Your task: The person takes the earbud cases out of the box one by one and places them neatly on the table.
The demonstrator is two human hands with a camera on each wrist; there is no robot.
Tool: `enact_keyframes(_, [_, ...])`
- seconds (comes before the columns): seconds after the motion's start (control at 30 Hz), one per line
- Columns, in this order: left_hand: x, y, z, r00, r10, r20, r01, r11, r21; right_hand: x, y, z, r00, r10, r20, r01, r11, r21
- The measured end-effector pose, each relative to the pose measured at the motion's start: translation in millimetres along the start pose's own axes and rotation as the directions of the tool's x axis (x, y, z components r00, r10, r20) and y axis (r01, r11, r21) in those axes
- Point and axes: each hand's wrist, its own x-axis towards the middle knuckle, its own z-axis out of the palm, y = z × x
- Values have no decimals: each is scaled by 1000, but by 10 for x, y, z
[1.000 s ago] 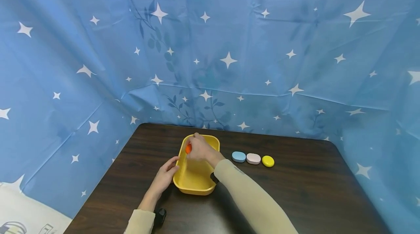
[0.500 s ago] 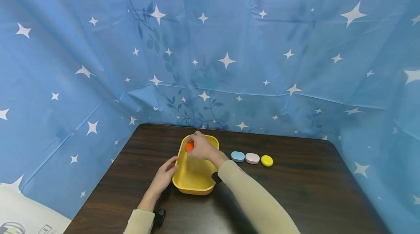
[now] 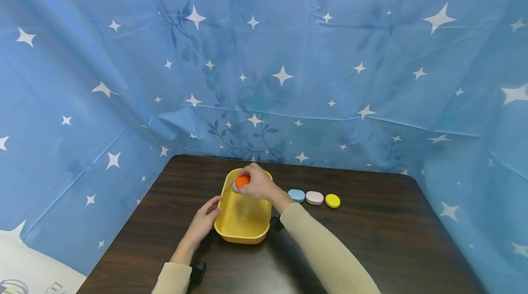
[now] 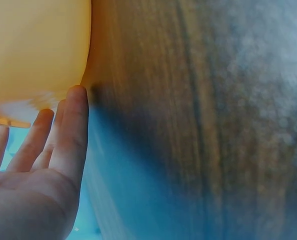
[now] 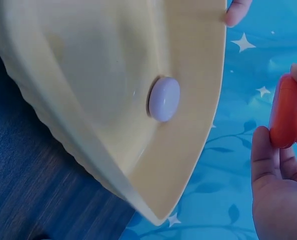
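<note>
My right hand pinches a small orange oval case between thumb and fingers, above the far end of a yellow rectangular bin. A seam line runs round the case near one end. Inside the bin, at its far left corner, lies a small purple oval case, partly covered by the orange one in the head view. My left hand rests against the bin's left side. Its fingers are fairly straight and touch the outer wall in the left wrist view.
On the dark wooden table, right of the bin, a blue case, a pink case and a yellow round case stand in a row. A blue star-patterned curtain hangs behind and to the left.
My right hand has moved slightly up and to the right with the orange case. The purple case now shows in the bin. My left hand stays against the bin, and the view has shifted a little.
</note>
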Motion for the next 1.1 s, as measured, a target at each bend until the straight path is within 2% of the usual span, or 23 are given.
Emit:
enact_keyframes(0.3, [-4, -1, 0, 1000, -6, 4, 6, 1000, -6, -79, 18, -73, 1000, 2, -29, 0, 999, 54])
enact_keyframes(0.6, [6, -8, 2, 1000, -5, 9, 5, 1000, -9, -164, 35, -138, 998, 26, -51, -23, 998, 59])
enact_keyframes(1.1, [11, -17, -3, 1000, 5, 14, -5, 1000, -1, -330, 148, -232, 996, 9, -88, 0, 996, 94])
